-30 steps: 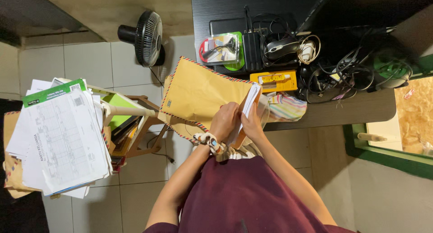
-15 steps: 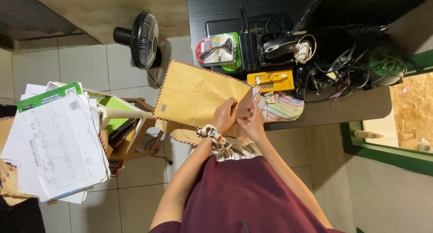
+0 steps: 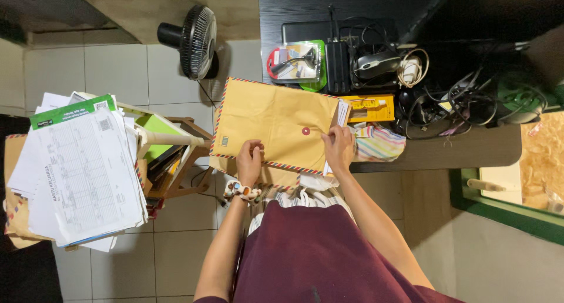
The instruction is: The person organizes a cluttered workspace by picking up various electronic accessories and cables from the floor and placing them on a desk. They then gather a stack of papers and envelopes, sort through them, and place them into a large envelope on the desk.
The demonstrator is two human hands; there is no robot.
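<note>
Pinching the flat manila envelope [image 3: 273,124] mid-frame: your left hand [image 3: 250,160] grips its striped lower edge, right hand [image 3: 339,147] nips the flap end beside white paper [image 3: 342,112]. Smooth paper, red button clasp [image 3: 305,130].

I see my left hand [image 3: 249,161] and right hand [image 3: 339,148] gripping the envelope [image 3: 273,124] over the worktop [image 3: 458,147] edge, papers [image 3: 82,168] at left.

1. The light is soft and a bit yellow, like a lamp in a room
2. The brown envelope [image 3: 276,124] and the stack of papers [image 3: 82,168] look bright and clear
3. The far edge of the desk [image 3: 423,156] is very dark, so the cables [image 3: 464,100] are hard to see
4. The top left corner is in shadow
5. Nothing looks blurry
</note>
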